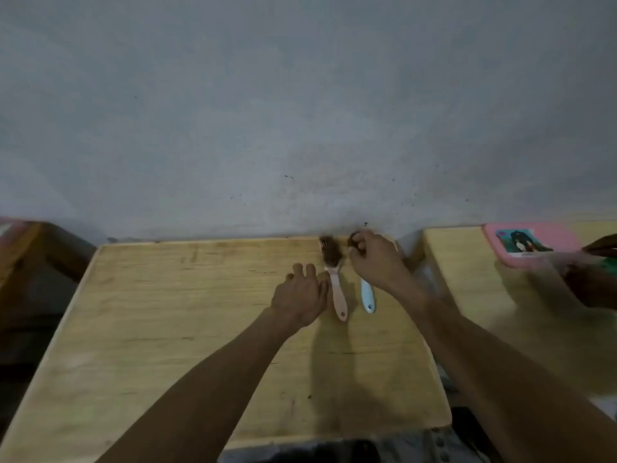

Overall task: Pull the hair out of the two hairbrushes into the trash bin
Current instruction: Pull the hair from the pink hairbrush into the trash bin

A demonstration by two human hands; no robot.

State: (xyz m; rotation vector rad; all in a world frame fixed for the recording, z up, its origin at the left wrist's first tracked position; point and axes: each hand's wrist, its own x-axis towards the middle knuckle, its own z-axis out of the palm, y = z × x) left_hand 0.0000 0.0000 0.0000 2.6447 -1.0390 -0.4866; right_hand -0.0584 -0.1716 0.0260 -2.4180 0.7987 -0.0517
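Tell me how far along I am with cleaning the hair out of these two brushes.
Early on, it looks. Nothing is visibly finished: the pink brush lies on the wooden table with its bristles full of hair, your left hand beside its handle. Your right hand pinches a dark clump over the blue brush, whose head is hidden. Both brushes remain; no trash bin is in view.

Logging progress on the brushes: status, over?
Left hand open beside pink brush, hair still in bristles. Right hand pinching hair clump above blue brush. No bin in view.
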